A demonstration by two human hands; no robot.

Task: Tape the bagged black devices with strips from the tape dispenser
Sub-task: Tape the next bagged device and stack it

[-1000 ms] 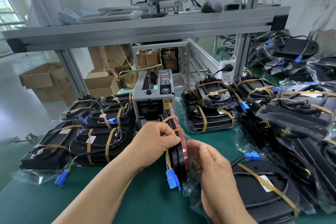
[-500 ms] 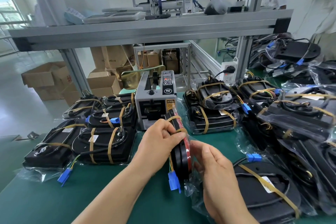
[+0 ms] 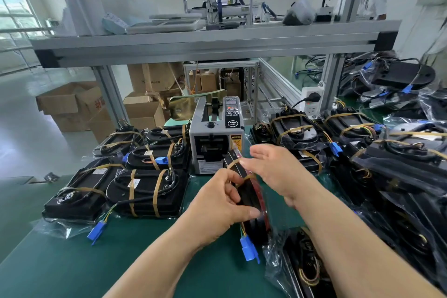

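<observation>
bagged black device [image 3: 257,224] stands on its narrow edge on the green mat [image 3: 72,264], centre of the bench, just in front of the tape dispenser [image 3: 216,145]. left hand [image 3: 222,203] grips it from the side, thumb and curled fingers clamped round the body. my reading: held upright so the top edge is exposed and a strip can be wrapped over it. tan tape bands [image 3: 232,164] already cross its upper end, so this piece looks close to done. right hand [image 3: 273,167] hovers above and just right of the device, fingers straight and loosely together, holding nothing i can make out. it is blurred, so fingertip detail is uncertain; whether it is going for a fresh strip or smoothing one down, cannot tell. device: matte black rounded housing, red rim along one side, clear crinkly film over it. thin coloured wires run out below to a blue connector [image 3: 249,248] of hard moulded plastic. dispenser: boxy grey metal, dark slot in front, yellow caution label, black control panel on top. left of it, taped stack [image 3: 145,191], units flat and banded twice each, probably the finished side. right, loose bagged units [image 3: 408,172], heaped and glossy. above, aluminium shelf rail [image 3: 205,41]; cardboard boxes [image 3: 70,104] on the floor behind.
</observation>
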